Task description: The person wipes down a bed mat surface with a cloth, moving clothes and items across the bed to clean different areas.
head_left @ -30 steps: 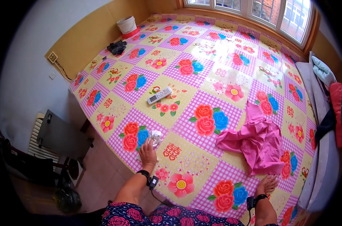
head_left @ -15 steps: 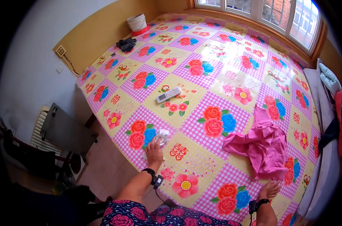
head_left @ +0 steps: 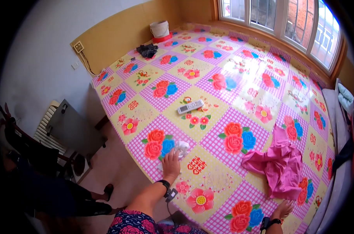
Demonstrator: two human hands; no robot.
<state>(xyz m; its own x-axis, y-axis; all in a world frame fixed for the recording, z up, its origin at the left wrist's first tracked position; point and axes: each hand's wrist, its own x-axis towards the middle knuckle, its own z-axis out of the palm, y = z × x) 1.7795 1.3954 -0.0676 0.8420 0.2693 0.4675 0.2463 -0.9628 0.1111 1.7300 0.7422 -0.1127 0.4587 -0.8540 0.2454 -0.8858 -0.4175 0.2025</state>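
Observation:
My left hand (head_left: 171, 165) reaches onto the flowered, checked sheet (head_left: 220, 171), its fingers closed on a crumpled white cloth (head_left: 181, 148). Part of the cloth sticks out past the fingertips. At the lower right, my right hand (head_left: 283, 210) lies on the sheet with its fingers apart, just below a crumpled pink garment (head_left: 280, 169), and holds nothing. A white remote control (head_left: 190, 107) lies on the sheet beyond my left hand.
A white bucket (head_left: 159, 29) and a black bag (head_left: 147, 50) sit at the far left corner. Folded bedding (head_left: 333, 113) lines the right edge. At the lower left are a grey panel (head_left: 77, 126) and a person (head_left: 56, 191) in dark clothes.
The view has shifted, so the bed's things appear further right and lower. A person in dark clothes has come into view at the lower left. The white cloth is still in my left hand.

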